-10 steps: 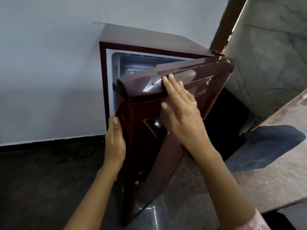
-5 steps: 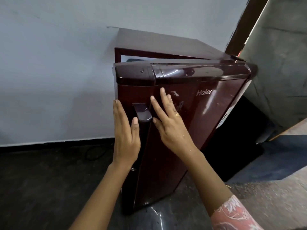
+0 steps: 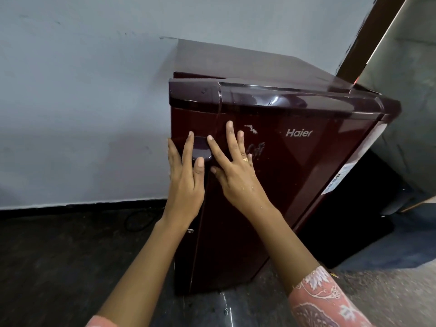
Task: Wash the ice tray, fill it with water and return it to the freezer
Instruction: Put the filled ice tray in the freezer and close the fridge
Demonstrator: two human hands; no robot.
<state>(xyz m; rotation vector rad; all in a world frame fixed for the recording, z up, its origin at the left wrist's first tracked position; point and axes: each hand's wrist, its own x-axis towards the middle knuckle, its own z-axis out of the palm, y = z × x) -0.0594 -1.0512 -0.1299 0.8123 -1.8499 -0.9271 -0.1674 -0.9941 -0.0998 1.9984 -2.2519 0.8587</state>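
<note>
The left hand point(image 3: 186, 182) and the right hand point(image 3: 236, 178), fingers point(image 3: 218, 149) straight and spread and gripping nothing, are pressing flat either side of the dark rounded handle point(image 3: 200, 149) on the closed door point(image 3: 295, 185) of the glossy maroon mini-fridge point(image 3: 236, 64), which is standing on the dark floor point(image 3: 59, 267) against the pale grey wall point(image 3: 82, 90).

Left hand point(image 3: 186, 182) and right hand point(image 3: 238, 178), fingers straight, flat against the maroon fridge door point(image 3: 295, 185) beside its handle point(image 3: 201, 149).

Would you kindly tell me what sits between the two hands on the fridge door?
The dark door handle, between the left hand and right hand, seen in the head view.
</note>
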